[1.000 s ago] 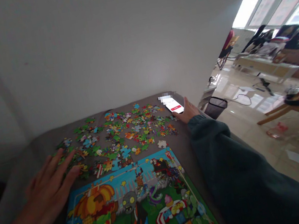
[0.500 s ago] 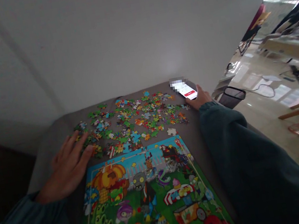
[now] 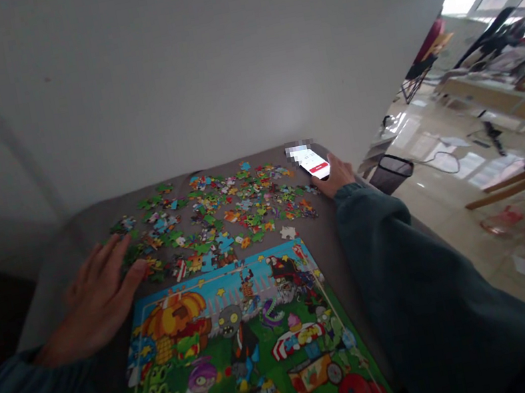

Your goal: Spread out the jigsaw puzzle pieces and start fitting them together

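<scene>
My right hand [image 3: 337, 175] grips the near end of a smartphone [image 3: 317, 167] with a lit screen, thumb on one side and fingers on the other. The phone lies at the far right of the grey surface. My left hand [image 3: 97, 293] is open, fingers stretched forward, at the left edge of the loose jigsaw puzzle pieces [image 3: 229, 212]; nothing shows in it. In front of me lies a colourful puzzle board [image 3: 248, 348] printed with cartoon plants and zombies on a green lawn. Its near edge is out of view.
A pale wall [image 3: 199, 65] rises right behind the grey surface [image 3: 324, 233]. To the right, below, are a tiled floor [image 3: 435, 193], a dark mesh bin [image 3: 390, 172] and wooden furniture legs [image 3: 500, 190]. A cluttered table [image 3: 492, 91] stands farther back.
The view has turned slightly right, so everything sits farther left in the picture. My right hand stays at the phone, and my left hand stays open beside the pieces.
</scene>
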Demonstrator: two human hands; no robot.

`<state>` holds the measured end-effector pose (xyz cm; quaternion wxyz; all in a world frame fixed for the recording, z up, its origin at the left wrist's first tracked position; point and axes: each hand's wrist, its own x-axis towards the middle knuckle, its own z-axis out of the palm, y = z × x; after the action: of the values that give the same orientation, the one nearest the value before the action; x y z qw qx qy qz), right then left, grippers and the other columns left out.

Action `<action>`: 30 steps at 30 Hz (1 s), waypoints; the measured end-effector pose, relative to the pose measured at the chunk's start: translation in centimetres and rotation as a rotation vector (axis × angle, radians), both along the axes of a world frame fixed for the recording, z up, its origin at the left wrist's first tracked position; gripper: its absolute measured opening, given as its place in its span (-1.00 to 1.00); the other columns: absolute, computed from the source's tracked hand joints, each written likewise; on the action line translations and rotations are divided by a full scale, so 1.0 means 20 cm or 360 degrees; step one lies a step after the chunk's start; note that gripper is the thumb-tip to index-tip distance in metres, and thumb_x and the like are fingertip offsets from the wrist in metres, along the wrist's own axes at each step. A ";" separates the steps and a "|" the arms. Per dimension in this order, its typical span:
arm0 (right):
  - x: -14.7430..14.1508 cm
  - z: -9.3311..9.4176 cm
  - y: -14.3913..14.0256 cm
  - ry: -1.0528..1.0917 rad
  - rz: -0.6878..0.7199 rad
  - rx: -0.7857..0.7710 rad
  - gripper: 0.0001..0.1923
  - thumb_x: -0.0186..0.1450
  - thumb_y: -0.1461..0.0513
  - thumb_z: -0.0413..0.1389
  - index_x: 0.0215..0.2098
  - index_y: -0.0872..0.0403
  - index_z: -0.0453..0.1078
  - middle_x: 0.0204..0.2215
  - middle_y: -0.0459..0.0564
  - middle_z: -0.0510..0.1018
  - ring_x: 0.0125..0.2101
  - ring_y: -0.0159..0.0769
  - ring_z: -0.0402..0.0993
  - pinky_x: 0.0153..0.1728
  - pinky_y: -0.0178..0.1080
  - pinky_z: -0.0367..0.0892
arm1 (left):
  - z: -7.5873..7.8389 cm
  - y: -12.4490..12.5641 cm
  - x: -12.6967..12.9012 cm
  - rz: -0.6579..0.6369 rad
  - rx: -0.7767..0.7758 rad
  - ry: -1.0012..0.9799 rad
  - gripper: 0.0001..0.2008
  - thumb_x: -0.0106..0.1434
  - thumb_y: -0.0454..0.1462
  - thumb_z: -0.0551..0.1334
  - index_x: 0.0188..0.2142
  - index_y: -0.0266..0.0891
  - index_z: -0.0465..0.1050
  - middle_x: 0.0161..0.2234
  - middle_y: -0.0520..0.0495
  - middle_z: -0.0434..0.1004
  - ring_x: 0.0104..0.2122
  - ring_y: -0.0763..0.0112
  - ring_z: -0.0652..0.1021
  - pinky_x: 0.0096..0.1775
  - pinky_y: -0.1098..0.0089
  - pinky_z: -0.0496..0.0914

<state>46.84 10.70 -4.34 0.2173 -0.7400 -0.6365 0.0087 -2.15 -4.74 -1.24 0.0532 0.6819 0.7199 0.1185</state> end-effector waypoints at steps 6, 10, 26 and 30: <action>-0.17 0.11 -0.14 -0.0127 0.0352 0.0404 -0.49 0.36 0.13 0.08 0.24 0.08 0.35 0.19 0.22 0.39 0.20 0.13 0.21 0.19 0.18 0.11 | 0.07 -0.03 0.01 -0.0410 -0.0003 -0.0140 -0.39 0.40 0.22 -0.04 0.02 -0.14 0.50 0.04 -0.06 0.54 0.06 0.14 0.49 0.17 0.14 0.33; -0.36 0.20 -0.26 -0.0136 0.1183 0.0176 -0.75 0.42 0.07 0.13 -0.16 0.04 0.57 -0.18 0.09 0.56 -0.07 -0.07 0.38 0.11 0.05 0.17 | 0.07 -0.04 0.06 -0.0635 -0.0255 -0.0253 -0.32 0.26 0.36 0.03 -0.14 -0.09 0.57 -0.10 -0.01 0.63 -0.06 0.15 0.54 0.05 0.20 0.39; -0.52 0.23 -0.38 -0.0253 0.1744 -0.0598 -0.62 0.14 -0.05 0.42 -0.21 -0.01 0.65 -0.09 0.08 0.44 -0.05 -0.06 0.25 -0.02 -0.06 0.16 | 0.01 -0.02 0.13 -0.0598 -0.0477 -0.0260 -0.59 0.26 0.13 0.16 -0.23 -0.10 0.53 -0.20 -0.02 0.61 -0.17 0.14 0.56 -0.12 0.23 0.39; -0.52 0.24 -0.37 -0.0279 0.1710 -0.0601 -0.73 0.17 0.03 0.43 -0.24 -0.01 0.67 -0.06 0.08 0.44 -0.03 -0.06 0.26 0.01 -0.03 0.17 | 0.01 -0.01 0.14 -0.0619 -0.0494 -0.0295 -0.57 0.27 0.13 0.13 -0.20 -0.10 0.55 -0.21 -0.04 0.62 -0.20 0.16 0.57 -0.15 0.22 0.42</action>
<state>36.49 3.26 0.49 -0.0071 -0.3366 -0.9262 0.1698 0.69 -4.99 -1.05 0.2446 0.7773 0.5768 0.0564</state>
